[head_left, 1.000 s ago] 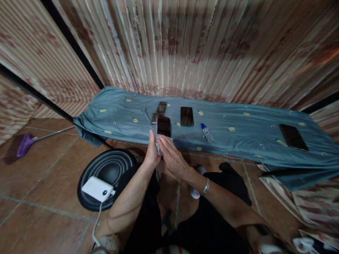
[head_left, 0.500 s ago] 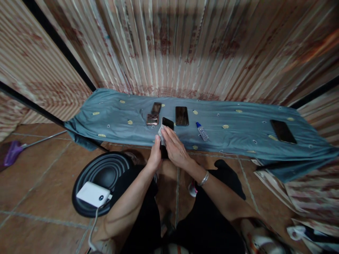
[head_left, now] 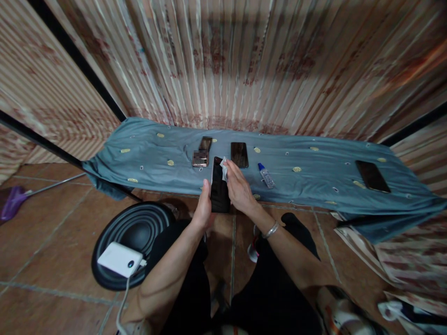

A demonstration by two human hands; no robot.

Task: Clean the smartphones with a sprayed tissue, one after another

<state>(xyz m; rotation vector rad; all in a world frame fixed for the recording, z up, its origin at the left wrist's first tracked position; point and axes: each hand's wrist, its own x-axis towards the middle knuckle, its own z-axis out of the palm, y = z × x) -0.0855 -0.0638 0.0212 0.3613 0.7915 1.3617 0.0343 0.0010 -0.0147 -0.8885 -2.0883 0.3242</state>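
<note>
Left hand (head_left: pixel 203 207) holds phone (head_left: pixel 220 196); any writing unreadable.

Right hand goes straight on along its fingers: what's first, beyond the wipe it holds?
Probably the far end of the black phone, which the wipe overlaps in view. Past that, the right hand points roughly toward the dark pixelated item; height clearance is unclear.
</note>
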